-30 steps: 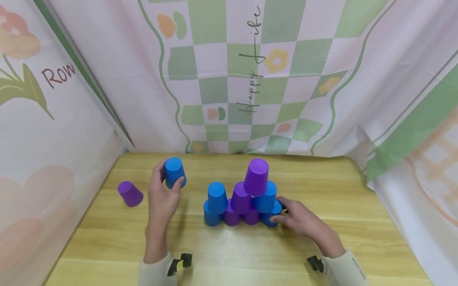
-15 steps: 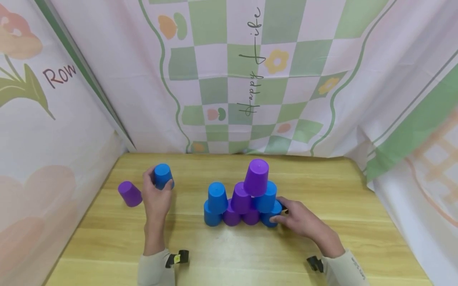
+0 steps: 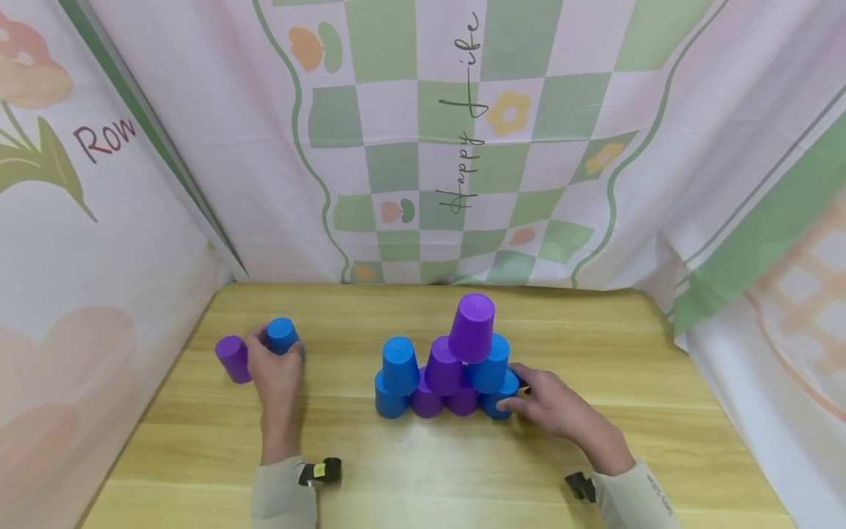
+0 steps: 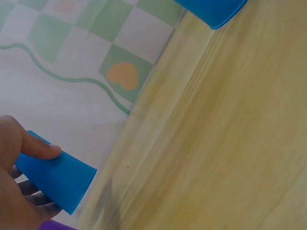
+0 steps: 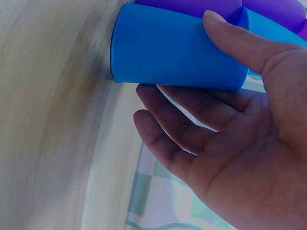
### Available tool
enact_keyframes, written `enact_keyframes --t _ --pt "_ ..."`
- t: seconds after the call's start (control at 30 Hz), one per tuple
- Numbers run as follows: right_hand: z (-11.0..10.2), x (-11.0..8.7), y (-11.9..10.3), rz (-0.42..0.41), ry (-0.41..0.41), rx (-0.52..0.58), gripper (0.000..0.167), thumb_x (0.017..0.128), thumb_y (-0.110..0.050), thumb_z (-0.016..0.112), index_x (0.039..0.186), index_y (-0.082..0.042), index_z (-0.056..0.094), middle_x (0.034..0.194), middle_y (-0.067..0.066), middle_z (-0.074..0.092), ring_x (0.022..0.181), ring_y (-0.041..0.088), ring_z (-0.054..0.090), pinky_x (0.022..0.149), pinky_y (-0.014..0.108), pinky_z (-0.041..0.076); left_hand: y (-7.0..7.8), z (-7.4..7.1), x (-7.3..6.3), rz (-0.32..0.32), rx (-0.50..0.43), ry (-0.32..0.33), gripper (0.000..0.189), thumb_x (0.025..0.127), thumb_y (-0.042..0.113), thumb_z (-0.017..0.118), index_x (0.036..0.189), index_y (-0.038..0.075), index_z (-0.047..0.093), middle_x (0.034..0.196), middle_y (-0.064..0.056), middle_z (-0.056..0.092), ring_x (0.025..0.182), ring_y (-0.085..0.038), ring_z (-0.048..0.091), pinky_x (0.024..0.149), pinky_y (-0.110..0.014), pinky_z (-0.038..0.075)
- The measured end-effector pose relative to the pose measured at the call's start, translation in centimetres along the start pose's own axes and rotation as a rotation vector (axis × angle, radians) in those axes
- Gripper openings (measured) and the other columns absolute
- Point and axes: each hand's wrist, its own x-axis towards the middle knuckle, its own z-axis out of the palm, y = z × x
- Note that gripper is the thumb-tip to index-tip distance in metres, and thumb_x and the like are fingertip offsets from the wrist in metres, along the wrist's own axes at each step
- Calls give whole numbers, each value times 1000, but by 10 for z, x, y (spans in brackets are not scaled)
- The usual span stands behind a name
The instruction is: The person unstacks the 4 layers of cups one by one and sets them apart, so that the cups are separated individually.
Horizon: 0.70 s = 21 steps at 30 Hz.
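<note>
L hand (image 3: 273,371) w/ upside-dn blue cup (image 3: 282,335), inside hidden

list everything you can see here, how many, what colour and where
Blue tapered plastic-looking cups: 4, blue, upside down at both ends of the stack's bottom and middle tiers
Purple tapered plastic-looking cups: 4, purple, upside down; two bottom centre, one middle centre, one on top, towards the right
Loose purple tapered cup: 1, purple, table's left side
Separate blue tapered cup: 1, blue, right of the loose purple cup
Wood-grain table: 1, light yellow-brown, beneath the stack
Printed fabric hangings: panel count unclear, white with green and floral prints, behind and both sides
Black wrist devices: 2, black, one per wrist
Sleeves: 2, pale grey-beige, both forearms
Left hand: 1, bare, holding the separate blue cup
Right hand: 1, bare, around the bottom-right blue cup
</note>
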Motion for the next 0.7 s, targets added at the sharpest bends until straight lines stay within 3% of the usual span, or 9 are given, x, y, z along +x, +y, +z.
enact_keyframes --t 0.33,0.7 --pt "-1 0 0 3 -6 9 45 97 -33 77 131 -6 63 120 9 74 107 24 69 92 50 61 -9 -4 5 -8 16 14 61 88 -8 70 142 -2 44 149 -28 52 147 -45 44 127 -58 30" --pt "-1 -1 0 -2 -11 12 44 97 -33 77 129 -7 64 118 7 74 106 23 68 91 49 61 -11 -7 3 -88 8 -21 58 96 0 67 146 1 37 152 -27 47 150 -42 40 128 -59 28"
